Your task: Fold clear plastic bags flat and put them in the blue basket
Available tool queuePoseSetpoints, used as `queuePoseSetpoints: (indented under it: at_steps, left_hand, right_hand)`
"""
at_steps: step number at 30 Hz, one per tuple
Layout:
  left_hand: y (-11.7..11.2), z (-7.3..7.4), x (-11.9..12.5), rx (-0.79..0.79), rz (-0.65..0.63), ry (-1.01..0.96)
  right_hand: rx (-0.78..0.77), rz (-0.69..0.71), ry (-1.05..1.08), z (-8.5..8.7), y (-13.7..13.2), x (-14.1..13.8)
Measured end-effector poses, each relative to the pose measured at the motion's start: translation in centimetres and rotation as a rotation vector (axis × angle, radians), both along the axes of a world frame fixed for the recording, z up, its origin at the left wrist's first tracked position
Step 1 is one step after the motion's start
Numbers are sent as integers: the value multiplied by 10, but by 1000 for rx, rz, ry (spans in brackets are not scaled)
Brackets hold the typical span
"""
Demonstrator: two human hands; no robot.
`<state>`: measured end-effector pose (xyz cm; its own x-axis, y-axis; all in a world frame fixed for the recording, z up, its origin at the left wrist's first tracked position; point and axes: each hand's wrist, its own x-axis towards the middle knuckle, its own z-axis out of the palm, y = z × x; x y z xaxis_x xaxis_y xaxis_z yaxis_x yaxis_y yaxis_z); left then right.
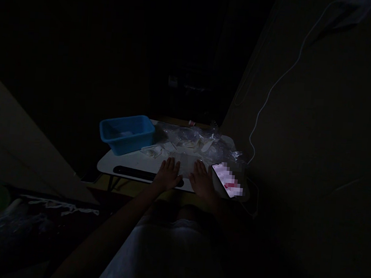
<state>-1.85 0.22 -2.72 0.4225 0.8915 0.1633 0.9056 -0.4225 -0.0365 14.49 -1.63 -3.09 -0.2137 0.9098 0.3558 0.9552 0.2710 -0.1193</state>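
In the dim head view, my left hand point(168, 175) lies flat near the front edge of a small white table point(107, 163), fingers stretched forward. Opposite it, my right hand point(201, 179) also rests flat with its fingers apart. Between and just beyond the hands lies a clear plastic sheet or bag point(185, 161), hard to make out in the dark. Both hands touch its sides. A phone point(229, 180) with a lit screen lies close to the right of my right hand. Crumpled white pieces point(158, 149) sit beyond my left hand.
A blue plastic basin point(130, 140) stands at the table's left back. Crumpled clear plastic point(201, 138) covers the back right. A dark slot point(133, 172) runs along the front edge. A white cable point(276, 82) hangs down the right wall toward the table.
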Motion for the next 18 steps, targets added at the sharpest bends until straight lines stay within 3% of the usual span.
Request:
queuePoseSetpoints:
  at_steps: [6, 11, 18]
  left_hand:
    - [2, -3, -1, 22, -12, 40]
    - [1, -4, -2, 28, 5, 34]
    - [0, -2, 0, -16, 127, 5]
  right_hand:
    - [-133, 110, -102, 9, 22, -12]
    - [-171, 1, -103, 5, 22, -14]
    - [-185, -139, -90, 3, 20, -7]
